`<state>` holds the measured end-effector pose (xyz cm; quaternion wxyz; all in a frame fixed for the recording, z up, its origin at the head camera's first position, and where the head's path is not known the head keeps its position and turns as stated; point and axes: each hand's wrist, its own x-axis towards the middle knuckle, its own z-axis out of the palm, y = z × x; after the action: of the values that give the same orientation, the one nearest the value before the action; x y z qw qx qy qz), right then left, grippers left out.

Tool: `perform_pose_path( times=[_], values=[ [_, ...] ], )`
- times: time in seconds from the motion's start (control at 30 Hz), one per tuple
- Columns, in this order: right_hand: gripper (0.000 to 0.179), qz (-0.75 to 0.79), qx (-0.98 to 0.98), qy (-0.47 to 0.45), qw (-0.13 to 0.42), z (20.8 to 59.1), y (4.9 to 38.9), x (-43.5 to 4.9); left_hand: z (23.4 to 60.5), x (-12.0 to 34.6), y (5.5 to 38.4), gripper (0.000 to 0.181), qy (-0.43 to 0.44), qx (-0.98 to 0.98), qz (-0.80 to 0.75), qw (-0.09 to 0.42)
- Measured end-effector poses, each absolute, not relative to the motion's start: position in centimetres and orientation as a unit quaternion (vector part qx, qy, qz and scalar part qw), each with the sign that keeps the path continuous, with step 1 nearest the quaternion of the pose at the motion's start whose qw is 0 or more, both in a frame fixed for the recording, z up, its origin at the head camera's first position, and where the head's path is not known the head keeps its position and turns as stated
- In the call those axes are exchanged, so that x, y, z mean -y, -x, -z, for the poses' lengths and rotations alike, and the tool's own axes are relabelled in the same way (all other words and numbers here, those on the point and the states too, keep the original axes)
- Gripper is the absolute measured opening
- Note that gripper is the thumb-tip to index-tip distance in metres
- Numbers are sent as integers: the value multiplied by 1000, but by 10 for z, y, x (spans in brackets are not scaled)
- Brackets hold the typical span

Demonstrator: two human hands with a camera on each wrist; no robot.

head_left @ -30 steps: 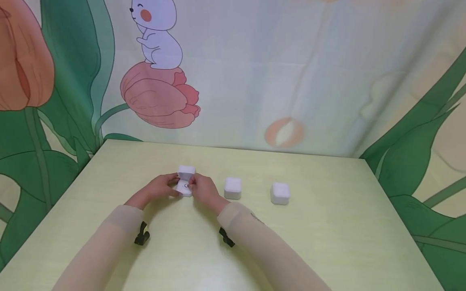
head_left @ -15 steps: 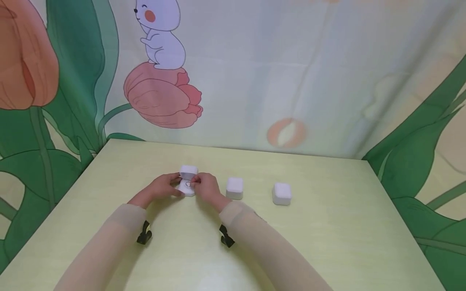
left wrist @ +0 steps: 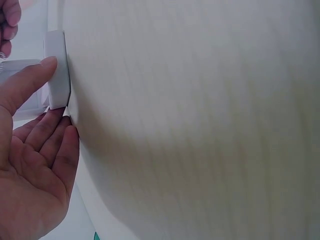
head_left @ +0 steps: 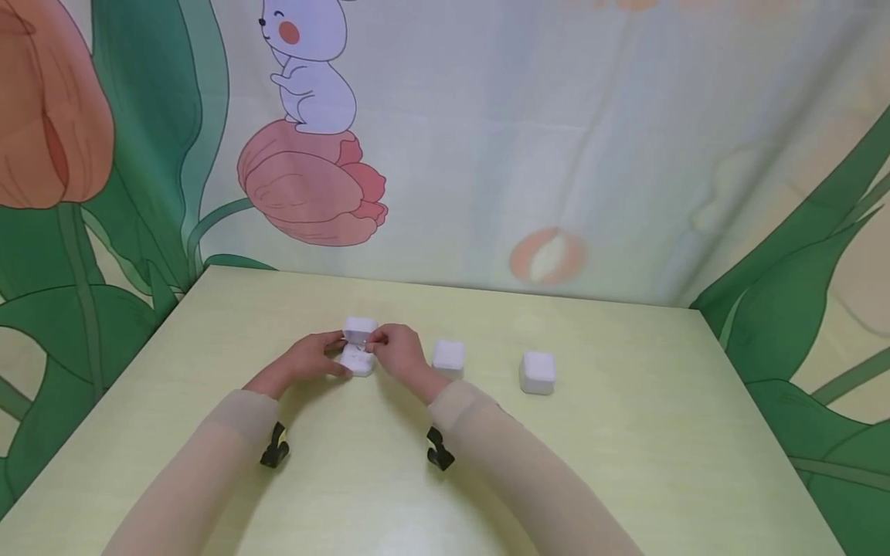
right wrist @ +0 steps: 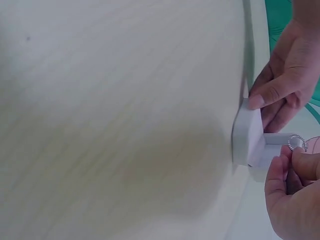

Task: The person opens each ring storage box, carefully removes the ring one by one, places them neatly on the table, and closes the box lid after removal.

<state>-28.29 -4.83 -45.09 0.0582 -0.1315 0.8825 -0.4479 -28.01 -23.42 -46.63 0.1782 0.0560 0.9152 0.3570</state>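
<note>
A white ring box (head_left: 358,363) stands on the table with its lid raised, left of the table's middle. My left hand (head_left: 313,357) steadies it from the left, thumb on the front of the base and fingers behind it in the left wrist view. Between thumb and fingertips my right hand (head_left: 402,354) pinches a silver ring (right wrist: 297,136) with a beaded or twisted band. The ring is held up above the box's base, in front of the lid. In the right wrist view, the left thumb (right wrist: 257,101) presses the box's side.
Two closed white boxes stand to the right: a nearer one (head_left: 448,357) just past my right hand and a farther one (head_left: 538,372). The pale yellow table (head_left: 626,448) ends at a printed curtain (head_left: 445,154) behind.
My right hand has lifted the ring up out of the box's cushion, moving slightly up and away. The left hand stays on the box. The head view has shifted a little.
</note>
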Motion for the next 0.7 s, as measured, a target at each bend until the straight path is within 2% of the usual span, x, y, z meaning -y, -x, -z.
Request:
perform_pose_path(
  times=[0.7],
  values=[
    [14,483,-863,129,66,425,284,42,469,237,282,85,-63,-917,-352,179]
  ],
)
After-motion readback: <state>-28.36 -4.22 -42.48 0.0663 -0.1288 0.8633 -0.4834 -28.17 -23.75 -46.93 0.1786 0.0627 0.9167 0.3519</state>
